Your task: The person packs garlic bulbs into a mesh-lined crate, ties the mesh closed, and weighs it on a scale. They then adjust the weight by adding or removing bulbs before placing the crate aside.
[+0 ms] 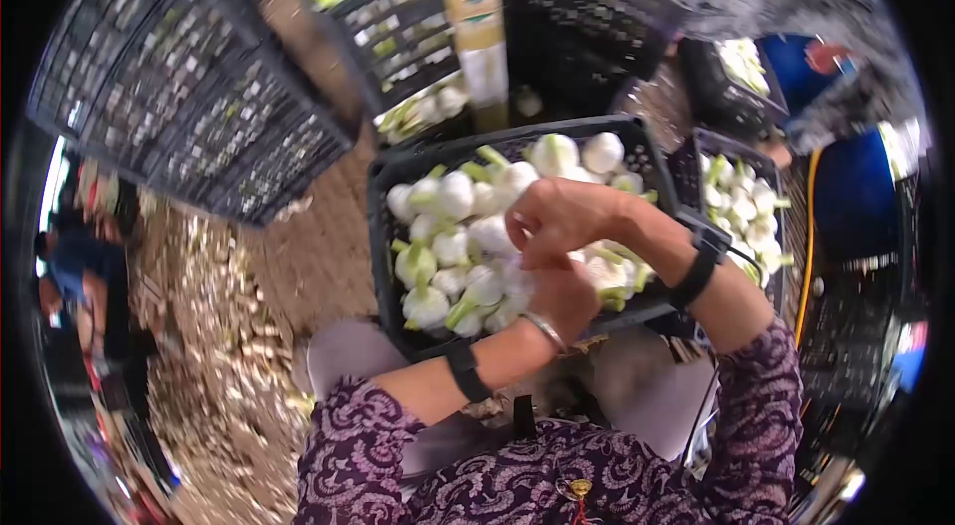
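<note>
A black crate (pixel 381 257) in front of my knees holds several white garlic bulbs (pixel 456 195) with green stems. Above the bulbs, near the crate's middle, my two hands meet. My left hand (pixel 559 293), with a bracelet at the wrist, is blurred, and its fingers are partly covered by the other hand. My right hand (pixel 565 212) comes in from the right with its fingers curled in. Whatever lies between the fingers is too hidden to name. Both forearms carry black straps.
Tall stacked black crates (pixel 189 78) stand at the upper left. A second garlic crate (pixel 781 257) is close on the right, beside a yellow hose (pixel 808 237). People are at the left edge and upper right. Husks (pixel 214 356) litter the ground.
</note>
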### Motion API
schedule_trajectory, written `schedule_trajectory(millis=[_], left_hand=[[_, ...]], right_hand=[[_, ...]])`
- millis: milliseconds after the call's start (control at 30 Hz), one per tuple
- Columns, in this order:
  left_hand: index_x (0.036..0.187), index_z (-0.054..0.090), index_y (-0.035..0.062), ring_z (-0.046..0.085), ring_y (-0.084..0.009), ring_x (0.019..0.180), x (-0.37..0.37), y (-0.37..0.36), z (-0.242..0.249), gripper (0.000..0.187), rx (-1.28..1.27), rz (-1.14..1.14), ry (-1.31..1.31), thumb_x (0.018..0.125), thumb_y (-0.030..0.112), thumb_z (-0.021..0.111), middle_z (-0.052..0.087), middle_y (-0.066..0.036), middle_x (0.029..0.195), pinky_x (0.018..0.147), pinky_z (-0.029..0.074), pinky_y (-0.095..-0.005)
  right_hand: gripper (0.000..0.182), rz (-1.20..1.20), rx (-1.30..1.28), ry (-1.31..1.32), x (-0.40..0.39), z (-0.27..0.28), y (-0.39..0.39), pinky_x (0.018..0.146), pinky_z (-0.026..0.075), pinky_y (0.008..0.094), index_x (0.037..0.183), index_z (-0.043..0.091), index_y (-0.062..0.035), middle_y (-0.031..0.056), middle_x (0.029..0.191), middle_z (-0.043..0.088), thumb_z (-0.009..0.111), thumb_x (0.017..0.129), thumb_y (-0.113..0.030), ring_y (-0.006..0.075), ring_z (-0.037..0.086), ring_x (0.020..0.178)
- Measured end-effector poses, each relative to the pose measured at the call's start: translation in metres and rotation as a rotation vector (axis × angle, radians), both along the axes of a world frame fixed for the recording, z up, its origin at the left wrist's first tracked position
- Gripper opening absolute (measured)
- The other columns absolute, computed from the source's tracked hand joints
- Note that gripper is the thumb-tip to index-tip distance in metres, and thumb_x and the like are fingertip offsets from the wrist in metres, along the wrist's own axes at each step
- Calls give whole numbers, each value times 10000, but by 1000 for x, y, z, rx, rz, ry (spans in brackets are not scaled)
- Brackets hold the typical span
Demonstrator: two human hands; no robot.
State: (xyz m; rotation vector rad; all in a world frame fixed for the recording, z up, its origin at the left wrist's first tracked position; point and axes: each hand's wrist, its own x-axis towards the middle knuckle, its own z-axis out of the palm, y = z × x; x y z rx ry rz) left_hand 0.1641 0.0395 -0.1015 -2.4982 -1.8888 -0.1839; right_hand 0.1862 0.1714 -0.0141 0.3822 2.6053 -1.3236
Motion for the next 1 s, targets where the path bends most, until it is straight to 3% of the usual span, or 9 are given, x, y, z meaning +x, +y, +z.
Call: schedule_trajectory(millis=[233, 300, 467, 567, 600, 733, 800, 933, 1000], left_hand=[[679, 640, 7, 568, -246, 687, 7, 4, -4, 131, -33, -43, 177, 644, 104, 559, 575, -137, 678, 569, 437, -380], [751, 673, 35, 607, -227, 674, 11, 5, -11, 151, -243, -2, -182, 678, 102, 559, 633, -123, 749, 522, 468, -370], [784, 692, 70, 566, -293, 725, 31, 25, -14, 189, -252, 133, 297, 696, 175, 563, 637, -108, 795, 613, 422, -491], [808, 707, 97, 535, -343, 764, 40, 35, -19, 219, -269, 40, 494, 708, 230, 565, 640, -97, 830, 680, 388, -583], [808, 707, 97, 535, -343, 764, 30, 29, -9, 219, -263, 60, 502, 708, 230, 565, 640, -97, 830, 680, 388, -583], [892, 699, 146, 490, -390, 900, -17, 27, 26, 275, 38, -119, 208, 714, 288, 544, 638, -54, 871, 713, 312, -662], [883, 699, 149, 479, -397, 926, -22, 31, 26, 292, 122, -244, 221, 709, 319, 537, 638, -44, 862, 696, 304, -677], [735, 655, 113, 556, -237, 838, -20, 43, 27, 184, -259, -323, -626, 596, 232, 637, 623, -65, 801, 725, 442, -442], [780, 608, 54, 557, -237, 746, -40, 39, 54, 222, -248, -248, -1316, 559, 40, 592, 590, -64, 733, 660, 443, -381]], right_hand=[[231, 343, 288, -11, -32, -24, -21, 567, 460, 352, 833, 621, -98, 86, 653, 598, 676, 627, -187, 250, 587, 617], [278, 233, 433, -7, -31, -29, -25, 603, 464, 385, 900, 605, -117, 101, 704, 606, 666, 640, -197, 297, 583, 658], [113, 59, 277, 158, -17, -24, -22, 490, 433, 387, 665, 615, -62, 152, 603, 560, 612, 671, -175, 336, 530, 496], [122, -420, -116, 159, -7, -38, -5, 472, 362, 252, 656, 573, 9, 17, 524, 486, 594, 656, -111, 92, 469, 524], [127, -513, 58, 125, 1, -44, 11, 447, 342, 241, 634, 546, 4, -1, 527, 473, 575, 676, -113, 88, 449, 492], [34, -874, -438, 66, 34, -70, 30, 339, 314, 215, 708, 489, -81, -29, 525, 435, 502, 734, -98, 61, 399, 400], [59, -1245, -632, 496, 41, -122, 36, 260, 244, 218, 730, 453, -118, -48, 486, 383, 477, 748, -67, 48, 333, 337], [53, -952, -763, 128, 43, -63, 23, 345, 295, 186, 728, 485, -101, -53, 519, 425, 497, 755, -56, 30, 351, 380], [51, -894, -504, 261, 68, -147, 63, 364, 294, 179, 720, 495, -94, -53, 523, 433, 504, 755, -58, 27, 354, 389]])
